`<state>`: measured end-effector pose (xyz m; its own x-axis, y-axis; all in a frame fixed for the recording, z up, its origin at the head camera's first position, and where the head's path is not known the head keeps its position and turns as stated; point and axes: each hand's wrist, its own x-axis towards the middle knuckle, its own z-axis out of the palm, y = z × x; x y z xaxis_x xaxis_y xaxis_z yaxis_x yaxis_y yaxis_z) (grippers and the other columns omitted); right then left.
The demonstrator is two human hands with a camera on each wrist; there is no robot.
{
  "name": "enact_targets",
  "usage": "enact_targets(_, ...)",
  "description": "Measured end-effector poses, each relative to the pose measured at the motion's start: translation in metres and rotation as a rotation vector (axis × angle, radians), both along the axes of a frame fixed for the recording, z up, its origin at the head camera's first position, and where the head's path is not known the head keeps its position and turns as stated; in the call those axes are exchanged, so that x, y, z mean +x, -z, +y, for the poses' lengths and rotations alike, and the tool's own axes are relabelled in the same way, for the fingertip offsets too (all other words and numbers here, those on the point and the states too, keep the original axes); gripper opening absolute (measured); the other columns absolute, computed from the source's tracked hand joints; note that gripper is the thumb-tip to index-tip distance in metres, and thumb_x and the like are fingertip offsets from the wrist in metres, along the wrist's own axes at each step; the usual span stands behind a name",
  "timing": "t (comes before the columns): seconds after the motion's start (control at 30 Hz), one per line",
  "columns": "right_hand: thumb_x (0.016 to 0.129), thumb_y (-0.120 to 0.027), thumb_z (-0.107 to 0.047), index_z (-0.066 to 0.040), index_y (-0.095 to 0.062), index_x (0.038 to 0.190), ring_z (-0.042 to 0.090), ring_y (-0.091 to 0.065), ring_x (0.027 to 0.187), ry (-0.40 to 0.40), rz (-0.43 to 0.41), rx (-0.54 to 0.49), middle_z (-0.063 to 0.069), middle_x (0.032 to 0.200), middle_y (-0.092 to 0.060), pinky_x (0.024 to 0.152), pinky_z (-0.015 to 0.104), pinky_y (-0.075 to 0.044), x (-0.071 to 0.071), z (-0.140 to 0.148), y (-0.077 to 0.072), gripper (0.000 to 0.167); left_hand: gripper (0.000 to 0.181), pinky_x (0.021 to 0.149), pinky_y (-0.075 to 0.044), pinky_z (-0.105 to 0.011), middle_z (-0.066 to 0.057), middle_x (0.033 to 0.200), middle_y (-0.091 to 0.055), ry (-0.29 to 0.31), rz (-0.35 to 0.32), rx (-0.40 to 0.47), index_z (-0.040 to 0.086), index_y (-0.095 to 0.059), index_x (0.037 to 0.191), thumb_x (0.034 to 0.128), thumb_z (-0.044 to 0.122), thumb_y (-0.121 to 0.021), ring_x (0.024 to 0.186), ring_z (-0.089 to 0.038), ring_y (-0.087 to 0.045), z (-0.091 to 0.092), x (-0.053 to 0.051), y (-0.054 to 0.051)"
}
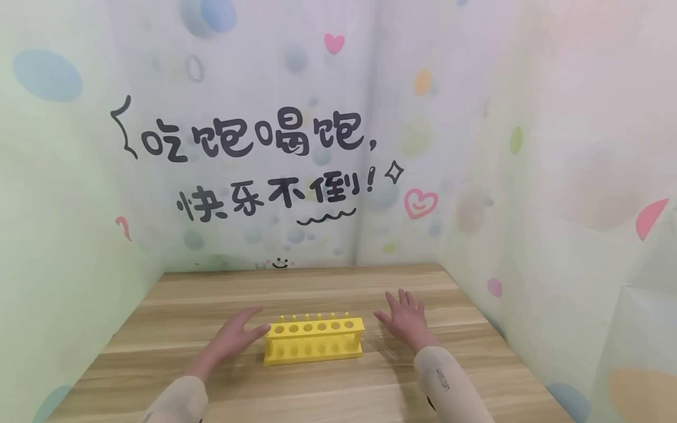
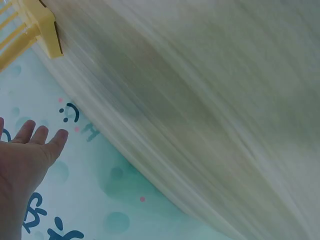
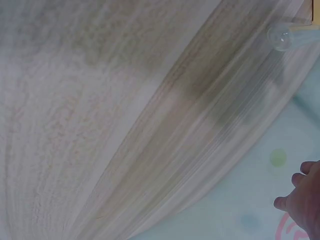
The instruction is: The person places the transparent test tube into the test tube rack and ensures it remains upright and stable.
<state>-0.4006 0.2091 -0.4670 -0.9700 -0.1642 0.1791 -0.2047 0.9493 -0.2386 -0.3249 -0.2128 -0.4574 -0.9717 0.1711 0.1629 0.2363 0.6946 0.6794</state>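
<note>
A yellow rack [image 1: 314, 341] with a row of round holes stands on the wooden table; part of it shows in the left wrist view [image 2: 37, 25]. At its left end is my left hand [image 1: 233, 341], fingers extended, thumb tip close to the rack's top corner; whether they touch I cannot tell. My right hand [image 1: 406, 319] is spread to the right of the rack and holds nothing. Between the rack and that hand lies something clear, a transparent tube [image 3: 285, 38] in the right wrist view. The left wrist view shows the left fingers [image 2: 57, 142] relaxed.
The wood-grain table [image 1: 222, 288] reaches back to a pale wall covering [image 1: 285, 247] with dark writing, dots and hearts. Similar coverings rise along the left and right sides of the table.
</note>
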Motion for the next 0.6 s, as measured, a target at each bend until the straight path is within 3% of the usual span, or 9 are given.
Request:
enact_targets(0.4,0.106,-0.049,-0.055,-0.004,-0.041,0.158,0.054,-0.026,0.154,-0.02,0.025,-0.012,0.034,0.165,-0.03,0.122,0.078,-0.014,-0.0032,-0.0037,0.004,0.074,0.058,0.116,-0.034,-0.074,-0.026,0.156,-0.05,-0.03,-0.062,0.089,0.005,-0.058,0.145,0.0994,0.039,-0.07,0.146,-0.055,-0.04,0.0048,0.0029,0.0058)
enact_targets(0.6,0.108,-0.048,-0.052,-0.005,-0.041,0.158,0.053,-0.028,0.154,-0.013,0.033,-0.028,0.033,0.164,-0.032,0.122,0.076,-0.017,-0.0031,-0.0028,0.0032,0.07,0.051,0.116,-0.033,-0.075,-0.026,0.154,-0.052,-0.014,-0.059,0.131,0.006,-0.062,0.14,0.0996,0.036,-0.07,0.146,-0.055,-0.04,0.007,0.0051,0.0066)
